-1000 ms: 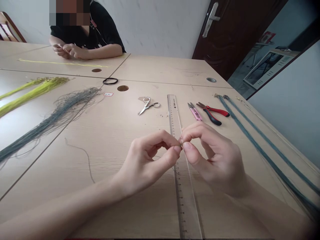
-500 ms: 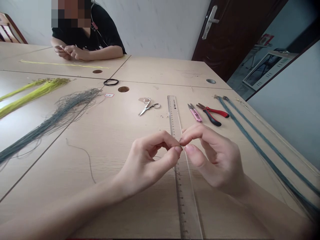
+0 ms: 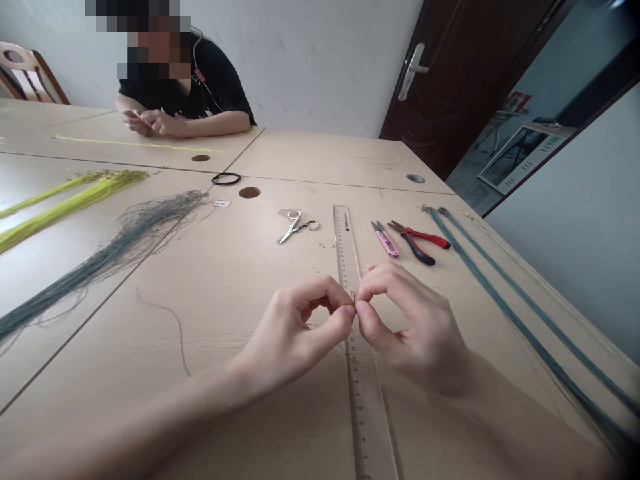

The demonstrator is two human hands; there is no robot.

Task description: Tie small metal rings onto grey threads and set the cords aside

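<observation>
My left hand (image 3: 305,323) is closed in a pinch over the ruler, thumb against forefinger, on a thin grey thread (image 3: 180,327). The thread's loose end lies on the table to the left and passes behind my left forearm. My right hand (image 3: 413,320) is pinched too, its fingertips meeting those of the left at the same small spot. A tiny end sticks up between the fingertips; its detail is too small to make out. Beneath both hands a clear plastic ruler (image 3: 367,407) lies lengthwise on the table.
Beyond my hands lie scissors (image 3: 295,228), pink thread snips (image 3: 385,239) and red-and-black pliers (image 3: 417,243). Grey-blue thread bundles (image 3: 100,263) (image 3: 493,283) lie on both sides, yellow bundles (image 3: 75,203) at far left. A black loop (image 3: 226,179) rests near a table hole. Across sits another person (image 3: 215,87).
My right thumb and forefinger have closed together and moved left against the left fingertips. The whole view has tilted up slightly, so everything sits lower.
</observation>
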